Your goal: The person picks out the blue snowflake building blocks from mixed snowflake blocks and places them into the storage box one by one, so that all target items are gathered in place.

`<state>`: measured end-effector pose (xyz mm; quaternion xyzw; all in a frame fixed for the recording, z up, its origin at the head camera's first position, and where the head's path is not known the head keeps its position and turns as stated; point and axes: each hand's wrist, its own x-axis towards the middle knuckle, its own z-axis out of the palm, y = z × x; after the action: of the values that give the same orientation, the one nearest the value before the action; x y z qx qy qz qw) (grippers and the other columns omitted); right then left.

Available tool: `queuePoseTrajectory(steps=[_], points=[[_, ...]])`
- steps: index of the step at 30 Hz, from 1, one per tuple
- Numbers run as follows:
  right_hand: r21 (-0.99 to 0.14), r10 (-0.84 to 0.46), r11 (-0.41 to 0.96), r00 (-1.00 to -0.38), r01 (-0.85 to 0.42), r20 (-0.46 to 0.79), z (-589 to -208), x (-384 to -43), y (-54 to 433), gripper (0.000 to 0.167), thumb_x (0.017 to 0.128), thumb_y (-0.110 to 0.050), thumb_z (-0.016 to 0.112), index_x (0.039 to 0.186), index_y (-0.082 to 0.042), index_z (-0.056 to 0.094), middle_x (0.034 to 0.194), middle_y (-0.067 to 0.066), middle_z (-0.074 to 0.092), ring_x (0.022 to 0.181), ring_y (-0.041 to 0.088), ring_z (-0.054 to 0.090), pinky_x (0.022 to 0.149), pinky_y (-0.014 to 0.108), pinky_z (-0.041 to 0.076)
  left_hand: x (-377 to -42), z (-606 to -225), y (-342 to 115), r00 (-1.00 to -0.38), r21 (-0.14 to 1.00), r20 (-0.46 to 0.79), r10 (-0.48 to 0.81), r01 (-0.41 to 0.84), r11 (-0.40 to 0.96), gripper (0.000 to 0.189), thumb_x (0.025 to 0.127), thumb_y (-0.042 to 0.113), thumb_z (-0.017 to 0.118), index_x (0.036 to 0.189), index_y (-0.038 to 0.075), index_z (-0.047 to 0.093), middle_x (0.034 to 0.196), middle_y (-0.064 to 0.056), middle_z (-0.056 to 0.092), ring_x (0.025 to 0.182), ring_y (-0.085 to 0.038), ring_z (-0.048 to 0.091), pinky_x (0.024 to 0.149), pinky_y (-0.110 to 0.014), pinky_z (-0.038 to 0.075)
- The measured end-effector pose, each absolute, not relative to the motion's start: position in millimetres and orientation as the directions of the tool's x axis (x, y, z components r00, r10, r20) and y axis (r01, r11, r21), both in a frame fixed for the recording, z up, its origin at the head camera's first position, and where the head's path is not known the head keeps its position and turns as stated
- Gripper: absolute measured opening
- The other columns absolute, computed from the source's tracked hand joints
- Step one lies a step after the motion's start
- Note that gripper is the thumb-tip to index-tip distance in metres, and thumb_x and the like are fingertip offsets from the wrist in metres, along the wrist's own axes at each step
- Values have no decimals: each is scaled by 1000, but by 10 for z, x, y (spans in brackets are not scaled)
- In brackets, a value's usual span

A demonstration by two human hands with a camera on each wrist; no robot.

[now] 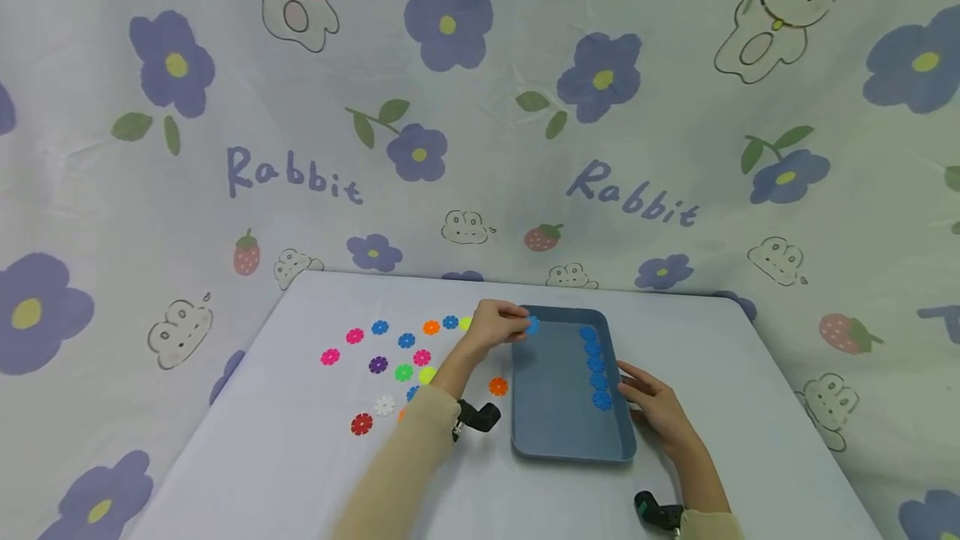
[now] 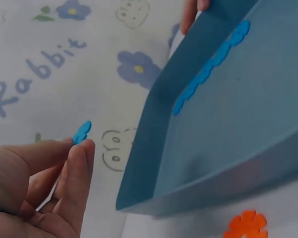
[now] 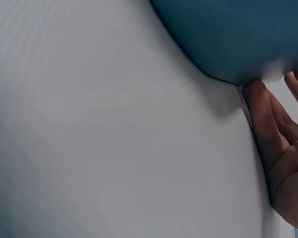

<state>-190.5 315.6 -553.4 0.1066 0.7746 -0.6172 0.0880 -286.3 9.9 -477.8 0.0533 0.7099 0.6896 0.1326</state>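
My left hand point(image 1: 498, 323) pinches a blue flower-shaped disc point(image 2: 82, 132) between thumb and fingers. In the head view it is over the far left corner of a blue-grey tray point(image 1: 555, 390). Inside the tray, several blue flower-shaped discs point(image 1: 596, 362) form a row along the right wall, partly overlapping. My right hand point(image 1: 660, 407) is at the tray's right side, its fingers extended against the outer wall. The right wrist view shows its fingertips point(image 3: 258, 91) touching the tray's side close to the tabletop.
Left of the tray, loose flower-shaped discs in several colours are scattered on the white table point(image 1: 255, 440). An orange disc point(image 1: 498, 387) lies close to the tray's left wall. Behind the table hangs a patterned cloth point(image 1: 480, 107) with flowers and rabbits.
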Motion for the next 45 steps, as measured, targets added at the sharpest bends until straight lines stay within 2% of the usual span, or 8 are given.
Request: queuePoseTrajectory(steps=[10,18,24,32,40,45], points=[[-943,50,215,-967,255,-250,-5553,-1944,3146,57,93,-28,66,146,-15,46,143,21,43,122,33,50,84,37,52,-3016,-4811,392,-956,981,-186,226,-194,-10,23,86,3,73,108,-5,70,94,-12,68,72,-16,69,71,-31,59],[-943,51,210,-966,259,-254,-5526,-1946,3138,56,94,-26,66,145,-14,47,143,20,44,122,32,50,84,36,52,-3084,-4877,551,-958,976,-208,197,-218,-28,18,85,0,72,103,-3,70,95,-12,66,72,-17,70,79,-37,57],[-940,48,220,-966,260,-256,-5546,-1901,3148,56,94,-27,66,145,-13,47,143,21,45,122,33,50,84,36,51,-3114,-5001,673,-962,978,-210,177,-210,19,19,85,-1,72,104,-6,69,91,-11,67,70,-17,70,76,-36,58],[-939,47,214,-963,271,-267,-5563,-1893,3190,57,94,-27,65,146,-15,45,145,21,42,125,34,48,88,40,52,-3136,-5094,832,-958,968,-249,143,-251,9,15,85,-2,71,101,-3,71,89,-11,67,70,-18,70,73,-33,59],[-940,51,209,-963,271,-266,-5539,-1897,3186,58,94,-30,66,146,-15,46,145,21,42,124,33,49,86,37,52,-3136,-5127,910,-949,963,-270,165,-266,44,23,88,-4,68,110,-9,66,92,-12,67,81,-24,71,75,-33,58],[-940,53,208,-962,272,-267,-5515,-1891,3168,59,93,-30,66,146,-13,45,145,22,41,124,33,48,85,36,52,-3147,-5188,946,-950,961,-276,145,-267,79,23,87,-4,69,109,-9,67,90,-11,67,78,-21,71,70,-28,58]])
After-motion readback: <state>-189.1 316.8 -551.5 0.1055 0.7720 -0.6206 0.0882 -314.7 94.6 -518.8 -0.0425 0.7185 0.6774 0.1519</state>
